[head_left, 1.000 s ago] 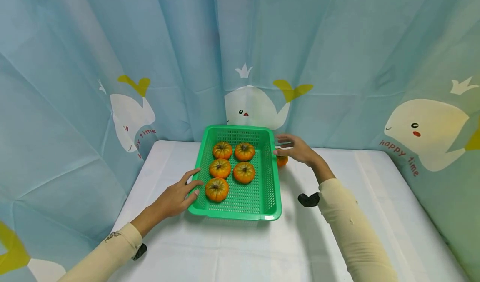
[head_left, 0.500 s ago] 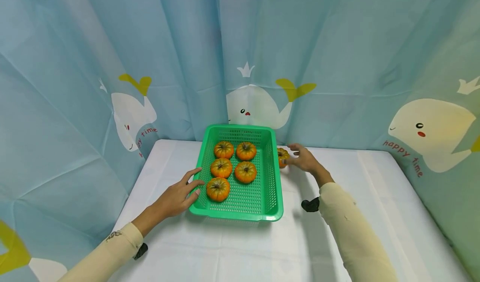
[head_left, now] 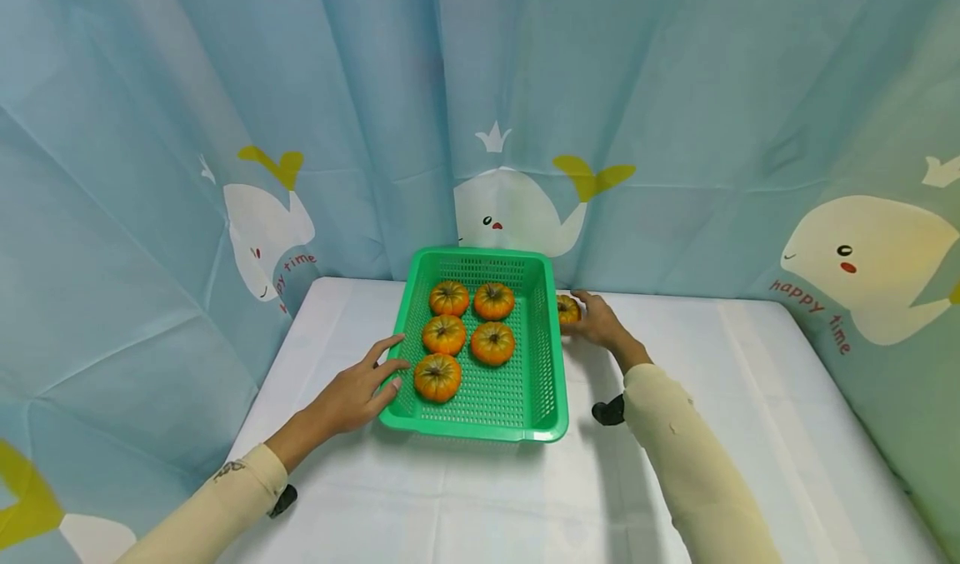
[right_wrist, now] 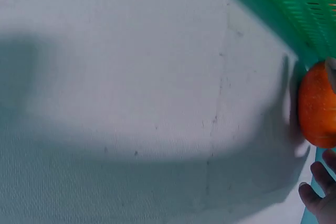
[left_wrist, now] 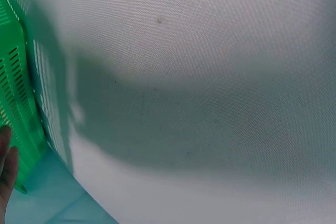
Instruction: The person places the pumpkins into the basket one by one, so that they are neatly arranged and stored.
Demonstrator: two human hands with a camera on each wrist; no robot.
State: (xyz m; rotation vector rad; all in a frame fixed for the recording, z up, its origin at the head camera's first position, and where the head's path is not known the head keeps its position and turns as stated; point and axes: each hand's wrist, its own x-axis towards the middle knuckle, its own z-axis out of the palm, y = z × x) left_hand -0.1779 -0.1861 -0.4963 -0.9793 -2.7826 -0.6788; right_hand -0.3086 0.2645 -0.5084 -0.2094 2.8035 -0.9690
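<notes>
A green plastic basket (head_left: 487, 426) stands on the table with several small orange pumpkins (head_left: 492, 344) inside. My left hand (head_left: 348, 396) lies at its left rim, fingers spread and reaching over the edge. Only those fingertips (left_wrist: 6, 169) show in the left wrist view. Outside the basket's right wall sits another pumpkin (head_left: 567, 309), which my right hand (head_left: 600, 324) grips from the right, thumb on the near side and fingers on the far side. In the right wrist view, this pumpkin (right_wrist: 317, 106) is partly cut off, with the thumb against it and some fingers spread beside it.
The white-covered table (head_left: 480, 506) extends around the basket. A light blue curtain (head_left: 675, 131) printed with whales hangs close behind it and along both sides. A dark wrist piece (head_left: 609, 411) sticks out under the right sleeve.
My right hand has come down from beside the basket's right rim onto the outside pumpkin, and its fingers have closed around it. The left hand has stayed at the left rim.
</notes>
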